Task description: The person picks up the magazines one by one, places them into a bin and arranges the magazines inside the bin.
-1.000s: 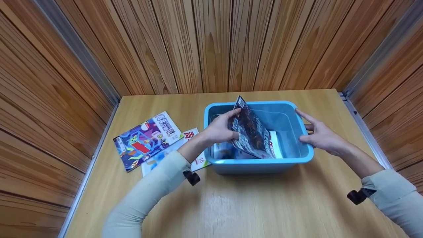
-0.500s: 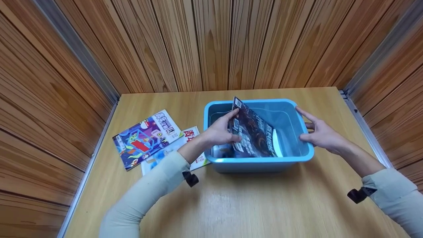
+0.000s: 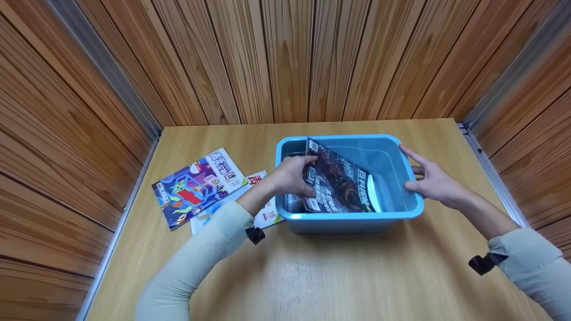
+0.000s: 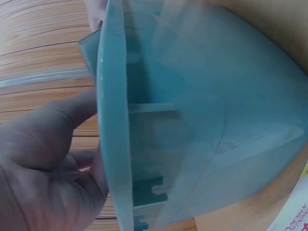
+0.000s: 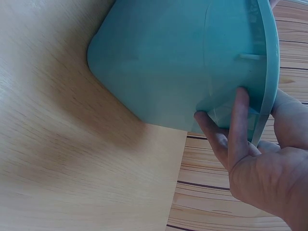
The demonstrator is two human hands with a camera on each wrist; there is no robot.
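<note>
A: Where's the dark magazine (image 3: pixel 339 185)?
B: Tilted inside the blue bin (image 3: pixel 415 209), left hand (image 3: pixel 290 176) pinching its edge; right hand (image 3: pixel 435 183) flat on the bin's wall.
A: Handling?
B: Probably light, floppy, glossy; grip the spine.

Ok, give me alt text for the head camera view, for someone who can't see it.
A person's left hand grips a dark magazine tilted inside a blue plastic bin on a wooden table, while the right hand rests on the bin's right rim. Two colourful magazines lie overlapping on the table left of the bin.
</note>
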